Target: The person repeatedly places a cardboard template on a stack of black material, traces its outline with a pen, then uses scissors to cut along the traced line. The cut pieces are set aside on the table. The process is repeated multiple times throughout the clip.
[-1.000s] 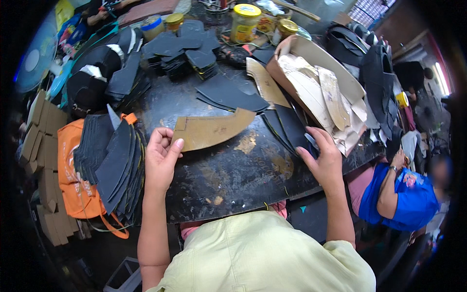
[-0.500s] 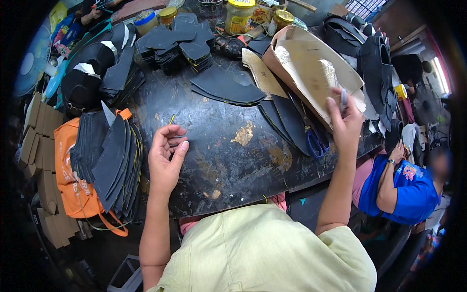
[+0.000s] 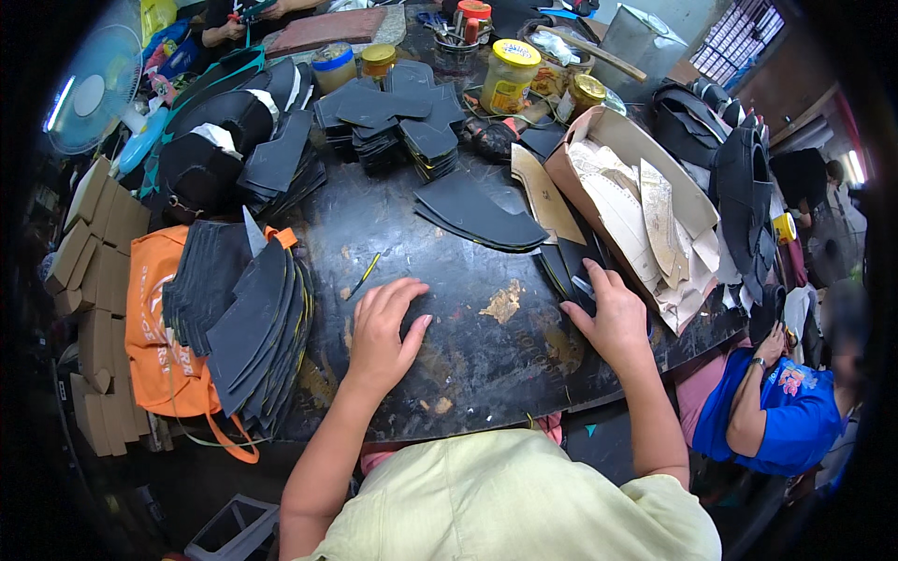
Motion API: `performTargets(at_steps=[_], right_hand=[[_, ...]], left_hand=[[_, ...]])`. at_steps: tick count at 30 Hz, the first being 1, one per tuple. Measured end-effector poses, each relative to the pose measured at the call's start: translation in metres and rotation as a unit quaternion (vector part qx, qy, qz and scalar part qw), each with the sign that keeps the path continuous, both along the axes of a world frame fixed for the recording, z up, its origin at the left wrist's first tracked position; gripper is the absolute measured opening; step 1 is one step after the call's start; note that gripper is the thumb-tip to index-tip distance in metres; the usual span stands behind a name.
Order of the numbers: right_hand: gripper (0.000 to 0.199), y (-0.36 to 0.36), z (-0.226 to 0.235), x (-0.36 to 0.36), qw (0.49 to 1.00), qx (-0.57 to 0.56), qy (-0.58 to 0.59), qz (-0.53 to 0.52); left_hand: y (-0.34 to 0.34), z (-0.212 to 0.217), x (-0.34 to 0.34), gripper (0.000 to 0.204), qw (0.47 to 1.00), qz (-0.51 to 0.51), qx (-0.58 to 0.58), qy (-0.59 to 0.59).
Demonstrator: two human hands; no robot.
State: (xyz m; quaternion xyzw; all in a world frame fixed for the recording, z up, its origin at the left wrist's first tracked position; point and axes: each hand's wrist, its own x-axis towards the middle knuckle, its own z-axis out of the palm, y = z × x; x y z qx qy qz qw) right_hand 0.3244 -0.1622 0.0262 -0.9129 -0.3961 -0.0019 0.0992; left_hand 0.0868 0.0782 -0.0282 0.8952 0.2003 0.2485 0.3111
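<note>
- Tabletop (image 3: pixel 360 210), beneath both sets of fingers: your right hand (image 3: pixel 613 318) has come back over it from the open box (image 3: pixel 645 142).
- That box, beyond your right fingers: the brown template has left your left hand (image 3: pixel 382 327); I can't tell where it lies.
- Black panels (image 3: pixel 572 254), at your right fingertips: seemingly the current work.
- Left fingers: loosely bent, empty.
- Right thumb and forefinger: apart, a slim tool (image 3: pixel 582 286) held between.
</note>
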Motion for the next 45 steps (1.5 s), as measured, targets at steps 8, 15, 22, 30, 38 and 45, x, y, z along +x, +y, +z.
performTargets(at_steps=[8, 15, 22, 30, 38, 45], right_hand=[[0.051, -0.007, -0.006, 0.024, 0.999, 0.040, -0.020, 0.007], [0.021, -0.010, 0.022, 0.005, 0.959, 0.277, 0.057, 0.002], [0.070, 0.053, 0.037, -0.055, 0.924, 0.304, -0.047, 0.229], [0.061, 0.093, 0.001, -0.094, 0.925, 0.091, 0.167, 0.330], [0.047, 0.044, 0.003, -0.047, 0.972, 0.127, 0.106, 0.165], [0.040, 0.038, -0.039, -0.043, 0.977, 0.156, 0.078, 0.123]], left_hand=[[0.000, -0.002, -0.003, 0.037, 1.000, -0.007, 0.007, -0.009], [0.002, -0.011, -0.008, 0.032, 0.992, 0.003, -0.080, -0.094], [0.014, -0.006, -0.020, 0.065, 0.827, -0.030, -0.509, -0.236], [0.019, -0.002, -0.050, 0.077, 0.879, 0.003, -0.475, -0.046], [0.024, 0.022, -0.036, 0.092, 0.988, 0.065, 0.129, 0.049], [0.024, -0.003, 0.009, 0.105, 0.992, -0.099, 0.042, 0.072]])
